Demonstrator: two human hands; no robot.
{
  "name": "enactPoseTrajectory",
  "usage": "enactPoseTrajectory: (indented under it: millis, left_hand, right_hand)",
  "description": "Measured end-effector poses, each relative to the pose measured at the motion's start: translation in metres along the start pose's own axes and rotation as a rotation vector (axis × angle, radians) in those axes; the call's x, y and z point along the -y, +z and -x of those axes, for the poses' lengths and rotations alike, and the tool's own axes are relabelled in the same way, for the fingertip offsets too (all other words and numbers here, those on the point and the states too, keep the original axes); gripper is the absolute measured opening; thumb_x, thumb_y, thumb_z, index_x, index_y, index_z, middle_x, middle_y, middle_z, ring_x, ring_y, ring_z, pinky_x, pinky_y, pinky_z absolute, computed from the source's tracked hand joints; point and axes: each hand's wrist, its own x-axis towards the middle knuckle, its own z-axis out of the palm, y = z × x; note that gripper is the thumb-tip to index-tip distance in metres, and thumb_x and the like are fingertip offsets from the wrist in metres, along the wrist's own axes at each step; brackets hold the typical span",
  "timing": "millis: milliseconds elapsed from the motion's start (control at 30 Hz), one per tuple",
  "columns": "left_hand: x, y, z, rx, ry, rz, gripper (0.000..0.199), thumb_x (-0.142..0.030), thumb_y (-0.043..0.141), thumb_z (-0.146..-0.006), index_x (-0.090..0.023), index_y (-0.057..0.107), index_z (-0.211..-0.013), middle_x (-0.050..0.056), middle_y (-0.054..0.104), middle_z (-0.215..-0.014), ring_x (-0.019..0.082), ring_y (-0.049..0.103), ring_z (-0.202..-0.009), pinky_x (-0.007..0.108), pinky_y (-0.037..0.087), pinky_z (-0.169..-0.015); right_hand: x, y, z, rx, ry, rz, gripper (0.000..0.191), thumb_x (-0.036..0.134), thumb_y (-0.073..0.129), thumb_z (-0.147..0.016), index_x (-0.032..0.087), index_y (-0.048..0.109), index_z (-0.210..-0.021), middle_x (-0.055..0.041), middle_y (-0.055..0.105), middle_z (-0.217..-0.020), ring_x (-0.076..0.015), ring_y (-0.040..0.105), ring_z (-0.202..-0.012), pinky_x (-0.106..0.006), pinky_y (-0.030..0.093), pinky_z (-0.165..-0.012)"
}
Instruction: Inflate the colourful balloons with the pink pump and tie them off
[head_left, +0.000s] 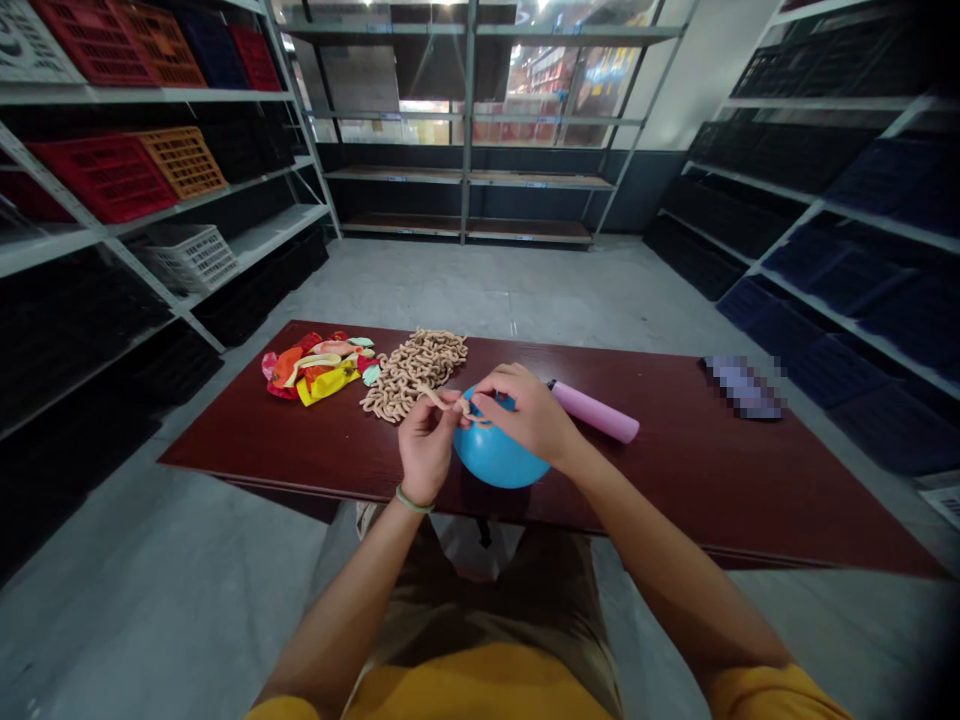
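A round, inflated blue balloon (501, 455) rests at the front edge of the dark red table, under my fingers. My left hand (427, 445) pinches a beige cord (436, 399) at the balloon's upper left. My right hand (529, 415) reaches over the top of the balloon, its thumb and fingers closed on the same cord near the balloon's neck. The neck itself is mostly hidden by my fingers. Behind my left hand lies a heap of beige cords (416, 368). Left of that heap is a pile of uninflated coloured balloons (322, 383).
A pink cylindrical pump (596, 410) lies on the table (667, 480) just right of my right hand. A blurred purplish item (742, 387) sits at the table's far right. Shelves with crates (105, 178) stand left and right, and a metal rack (466, 180) stands behind.
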Motion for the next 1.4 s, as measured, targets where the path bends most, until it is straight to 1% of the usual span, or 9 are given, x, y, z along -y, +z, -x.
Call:
enactPoseTrajectory:
  millis: [133, 333, 400, 533, 633, 800, 1000, 1267, 1400]
  left_hand:
    - [0.000, 0.000, 0.001, 0.026, 0.017, 0.009, 0.011, -0.028, 0.074, -0.077, -0.022, 0.068, -0.083, -0.001, 0.065, -0.074, 0.011, 0.059, -0.062, 0.024, 0.051, -0.066]
    - [0.001, -0.001, -0.002, 0.001, -0.003, 0.015, 0.011, -0.028, 0.076, -0.075, -0.021, 0.069, -0.081, 0.000, 0.068, -0.082, 0.010, 0.060, -0.062, 0.024, 0.052, -0.064]
    - [0.001, -0.002, -0.003, 0.006, -0.016, 0.008, 0.010, -0.026, 0.076, -0.075, -0.021, 0.070, -0.082, 0.000, 0.068, -0.079, 0.010, 0.061, -0.062, 0.024, 0.052, -0.064]
    - [-0.003, -0.003, -0.004, 0.002, -0.095, 0.001, 0.011, -0.024, 0.078, -0.073, -0.019, 0.072, -0.081, 0.000, 0.070, -0.075, 0.010, 0.062, -0.060, 0.024, 0.054, -0.065]
    - [-0.007, -0.002, -0.005, -0.016, -0.149, 0.013, 0.014, -0.025, 0.080, -0.070, -0.018, 0.071, -0.077, 0.001, 0.072, -0.081, 0.009, 0.063, -0.060, 0.025, 0.055, -0.065]
    - [-0.008, -0.002, -0.006, -0.039, -0.174, 0.032, 0.016, -0.026, 0.080, -0.069, -0.016, 0.068, -0.071, 0.003, 0.073, -0.092, 0.009, 0.065, -0.061, 0.026, 0.056, -0.066]
    - [-0.007, -0.009, -0.008, -0.049, -0.106, -0.040, 0.014, -0.022, 0.078, -0.071, -0.016, 0.067, -0.064, 0.003, 0.072, -0.089, 0.012, 0.066, -0.079, 0.022, 0.052, -0.070]
    - [-0.010, -0.013, -0.009, -0.037, -0.124, -0.049, 0.020, -0.029, 0.078, -0.073, -0.015, 0.063, -0.067, 0.003, 0.071, -0.088, 0.008, 0.059, -0.059, 0.019, 0.047, -0.052]
    - [-0.009, -0.013, -0.009, -0.019, -0.117, -0.060, 0.016, -0.030, 0.076, -0.076, -0.017, 0.067, -0.080, -0.001, 0.066, -0.072, 0.008, 0.059, -0.057, 0.019, 0.048, -0.055]
  right_hand:
    - [-0.001, 0.001, -0.003, 0.029, 0.008, 0.025, 0.009, 0.022, 0.062, -0.084, 0.021, 0.067, -0.077, -0.0010, 0.067, -0.078, -0.0159, 0.056, -0.077, -0.033, 0.038, -0.077]
    - [0.004, -0.002, -0.007, 0.103, 0.024, 0.025, 0.014, 0.027, 0.064, -0.086, 0.021, 0.069, -0.074, -0.0003, 0.068, -0.078, -0.0160, 0.058, -0.079, -0.033, 0.036, -0.080]
    - [0.004, -0.002, -0.007, 0.101, 0.016, 0.031, 0.014, 0.025, 0.064, -0.086, 0.021, 0.068, -0.073, 0.0000, 0.067, -0.076, -0.0157, 0.057, -0.077, -0.033, 0.036, -0.079]
    - [0.001, -0.001, -0.005, 0.039, -0.029, 0.046, 0.010, 0.020, 0.061, -0.084, 0.020, 0.063, -0.074, -0.0010, 0.064, -0.076, -0.0160, 0.054, -0.075, -0.032, 0.038, -0.076]
    - [-0.001, -0.003, -0.004, 0.035, -0.064, 0.080, 0.011, 0.019, 0.056, -0.084, 0.021, 0.059, -0.074, -0.0016, 0.062, -0.076, -0.0170, 0.052, -0.075, -0.032, 0.039, -0.077]
    - [-0.006, -0.008, -0.003, 0.068, -0.116, 0.147, 0.006, 0.019, 0.056, -0.083, 0.021, 0.056, -0.077, -0.0026, 0.060, -0.081, -0.0186, 0.049, -0.077, -0.034, 0.038, -0.078]
    - [-0.016, -0.013, -0.001, 0.061, -0.130, 0.186, 0.007, 0.015, 0.055, -0.078, 0.022, 0.053, -0.077, -0.0024, 0.057, -0.079, -0.0191, 0.049, -0.077, -0.034, 0.038, -0.076]
    - [-0.021, -0.016, 0.002, 0.065, -0.136, 0.205, 0.010, 0.013, 0.053, -0.076, 0.022, 0.051, -0.074, -0.0020, 0.054, -0.077, -0.0191, 0.047, -0.075, -0.034, 0.038, -0.073]
    - [-0.023, -0.016, 0.008, 0.027, -0.145, 0.231, 0.012, 0.010, 0.053, -0.075, 0.023, 0.051, -0.073, -0.0014, 0.054, -0.076, -0.0185, 0.047, -0.075, -0.033, 0.039, -0.074]
